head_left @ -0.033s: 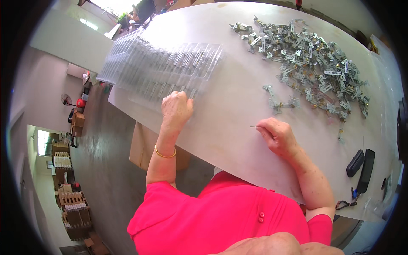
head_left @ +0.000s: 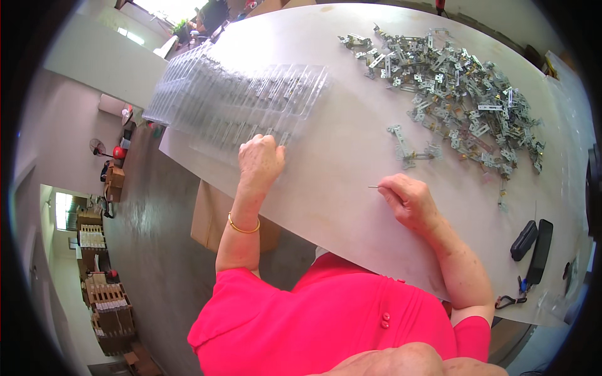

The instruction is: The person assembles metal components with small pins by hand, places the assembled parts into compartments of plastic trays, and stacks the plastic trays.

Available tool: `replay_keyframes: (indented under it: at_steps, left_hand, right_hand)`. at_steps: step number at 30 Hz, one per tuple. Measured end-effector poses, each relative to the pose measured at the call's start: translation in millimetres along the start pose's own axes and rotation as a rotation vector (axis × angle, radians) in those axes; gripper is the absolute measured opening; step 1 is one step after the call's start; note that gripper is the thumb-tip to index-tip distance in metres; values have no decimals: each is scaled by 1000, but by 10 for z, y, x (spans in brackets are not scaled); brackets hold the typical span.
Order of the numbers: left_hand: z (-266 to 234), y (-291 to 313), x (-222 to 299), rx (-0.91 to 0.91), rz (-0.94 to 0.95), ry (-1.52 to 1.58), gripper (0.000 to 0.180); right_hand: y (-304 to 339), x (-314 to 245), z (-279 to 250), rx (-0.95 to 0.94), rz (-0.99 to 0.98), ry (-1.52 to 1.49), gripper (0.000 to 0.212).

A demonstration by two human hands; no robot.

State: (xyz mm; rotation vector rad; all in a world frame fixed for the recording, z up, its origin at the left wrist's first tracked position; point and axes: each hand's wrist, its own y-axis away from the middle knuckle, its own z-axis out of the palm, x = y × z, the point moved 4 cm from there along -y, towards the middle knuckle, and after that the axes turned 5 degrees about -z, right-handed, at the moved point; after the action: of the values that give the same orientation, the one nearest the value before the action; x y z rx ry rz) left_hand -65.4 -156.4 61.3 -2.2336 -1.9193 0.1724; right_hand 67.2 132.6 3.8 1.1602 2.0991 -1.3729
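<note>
My left hand (head_left: 261, 158) is closed, knuckles up, at the near edge of a clear plastic blister tray (head_left: 316, 94). Its fingertips are hidden, so what they grip cannot be made out. Rows of slim metal parts (head_left: 285, 138) lie in the tray's slots. My right hand (head_left: 409, 199) rests low over the white table, thumb and forefinger pinched on a thin metal pin (head_left: 373, 187) whose end sticks out to the left. Just beyond this hand lie a few loose metal brackets (head_left: 404, 149), apart from the large heap of brackets (head_left: 464, 94).
The pale table (head_left: 338, 213) curves around my front. At the right lie a dark oblong case (head_left: 523, 240), a longer black case (head_left: 539, 254) and a looped cord (head_left: 509, 302). A cardboard box (head_left: 210, 216) stands below the table's left edge. Stacked cartons (head_left: 106, 301) line the far left.
</note>
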Motion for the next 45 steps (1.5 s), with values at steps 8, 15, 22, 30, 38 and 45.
replay_keyframes:
  at_steps: [8,15,22,30,38,45]
  left_hand:
    - [-215,18,594,-21,18,409,15]
    - [118,87,1676,97,697,581,19]
    - [452,-65,2068,-33,1016,348,31]
    - [357,-156,2052,-52,996,538,26]
    - [455,-128,1983,-829,310,1619,25]
    - [581,76,1978,-992,129,1678,16]
  right_hand:
    - [40,20,36,79,147,-117,12]
    - [52,-135,80,-119,-82,-24,8]
    - [76,-97,22,-84,-39,-68,7]
    - [44,-49,16,-61,-47,-105,9]
    - [50,21,-151,284,94,-292,7]
    - [30,197,-328,487,378,-431,10]
